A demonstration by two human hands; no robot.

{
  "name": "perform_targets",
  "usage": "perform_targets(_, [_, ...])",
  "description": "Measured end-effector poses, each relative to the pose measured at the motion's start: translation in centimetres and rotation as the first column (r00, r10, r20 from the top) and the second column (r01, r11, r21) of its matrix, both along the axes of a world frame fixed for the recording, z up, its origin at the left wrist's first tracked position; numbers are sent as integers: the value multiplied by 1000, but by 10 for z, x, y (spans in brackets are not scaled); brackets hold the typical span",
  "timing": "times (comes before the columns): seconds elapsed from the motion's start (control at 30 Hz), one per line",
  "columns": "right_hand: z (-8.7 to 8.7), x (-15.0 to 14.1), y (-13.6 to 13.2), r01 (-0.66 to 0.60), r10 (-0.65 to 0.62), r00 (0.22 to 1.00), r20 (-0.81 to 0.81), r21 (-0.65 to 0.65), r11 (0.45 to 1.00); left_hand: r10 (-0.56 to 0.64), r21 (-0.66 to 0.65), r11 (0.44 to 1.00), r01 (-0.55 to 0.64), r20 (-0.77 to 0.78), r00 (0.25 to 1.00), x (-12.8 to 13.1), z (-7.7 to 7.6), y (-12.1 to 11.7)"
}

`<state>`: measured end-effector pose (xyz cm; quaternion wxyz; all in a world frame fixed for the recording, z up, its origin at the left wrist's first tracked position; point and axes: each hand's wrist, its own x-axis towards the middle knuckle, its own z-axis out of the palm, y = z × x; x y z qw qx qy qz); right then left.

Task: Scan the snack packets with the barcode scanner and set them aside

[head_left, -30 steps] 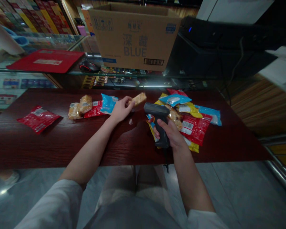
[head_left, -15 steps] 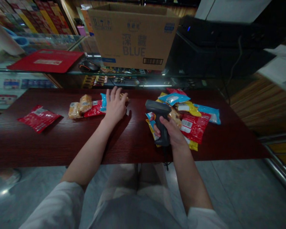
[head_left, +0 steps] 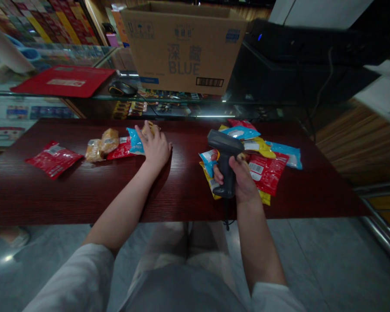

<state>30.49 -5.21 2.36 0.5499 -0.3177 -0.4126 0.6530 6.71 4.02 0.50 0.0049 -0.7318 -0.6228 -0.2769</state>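
My left hand (head_left: 157,149) lies palm down with fingers spread, over the right end of a row of snack packs. Under and beside its fingers are a wrapped bun (head_left: 150,128) and a blue packet (head_left: 135,141). Further left in the row come a red packet (head_left: 119,149) and two clear-wrapped buns (head_left: 110,140). A separate red packet (head_left: 54,158) lies at the far left. My right hand (head_left: 245,180) grips a black barcode scanner (head_left: 225,142) by its handle, its head tilted toward the left. Beneath it is a pile of packets, including a red packet (head_left: 269,170) with a barcode.
Behind the dark wooden table (head_left: 178,195) stands a glass counter. On it are an open cardboard box (head_left: 185,52), a computer mouse (head_left: 121,88) and a red mat (head_left: 65,82). Black equipment (head_left: 279,73) sits to the right. The scanner's cable hangs down at the table's front edge.
The row of buns and packets under my left hand has slid left, with the hand shifting slightly the same way. My right hand has moved the scanner a little right and up.
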Motion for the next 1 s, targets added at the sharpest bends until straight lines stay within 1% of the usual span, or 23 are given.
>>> perform_targets(0.07, [1, -1, 0, 0, 0, 1000, 7, 4, 1000, -90, -6, 996, 90, -27, 996, 9, 2, -2])
perform_targets(0.1, [1, -1, 0, 0, 0, 1000, 13, 3, 1000, -150, -33, 988, 149, -38, 988, 16, 3, -5])
perform_targets(0.17, [1, 0, 1, 5, -5, 1000, 26, 0, 1000, -258, -137, 958, 252, -33, 966, 32, 3, -12])
perform_targets(0.23, [-1, 1, 2, 6, -6, 999, 41, 3, 1000, -304, -272, 916, 296, 14, 952, 48, 2, -21])
perform_targets(0.3, [-3, 2, 3, 1, -2, 999, 45, 19, 1000, -325, -349, 883, 315, 31, 945, 60, 0, -29])
perform_targets(0.4, [-6, 3, 4, -19, 18, 999, 30, 33, 999, -325, -392, 862, 321, 56, 944, 67, -3, -32])
perform_targets(0.47, [-6, 3, 4, -24, 23, 999, 28, 29, 999, -313, -402, 850, 340, 134, 940, 66, -5, -27])
perform_targets(0.53, [-6, 3, 4, -7, 6, 999, 39, 17, 1000, -312, -387, 833, 394, 259, 914, 61, -7, -20])
perform_targets(0.6, [-5, 3, 3, 11, -11, 998, 55, 4, 1000, -311, -353, 806, 475, 430, 847, 54, -9, -13])
perform_targets(0.67, [-5, 3, 3, 14, -14, 998, 61, -2, 1000, -277, -304, 785, 539, 606, 745, 45, -9, -5])
perform_targets(0.77, [-6, 3, 3, 0, -1, 999, 44, 4, 1000, -145, -221, 805, 551, 827, 543, 30, -7, 4])
perform_targets(0.83, [-7, 3, 3, -3, 3, 1000, 31, 1, 1000, -43, -187, 829, 527, 918, 393, 20, -4, 10])
perform_targets(0.87, [-6, 3, 4, -5, 5, 1000, 27, -3, 1000, -6, -173, 845, 506, 943, 332, 15, -4, 14])
perform_targets(0.9, [-6, 3, 4, -8, 8, 1000, 28, -9, 1000, 16, -161, 864, 477, 956, 294, 12, -4, 18])
perform_targets(0.93, [-5, 3, 4, -10, 11, 999, 31, -14, 1000, 25, -150, 885, 440, 961, 276, 8, -5, 22])
perform_targets(1.0, [-3, 2, 4, -26, 27, 999, 42, -30, 999, 22, -131, 918, 375, 959, 281, 4, -8, 30])
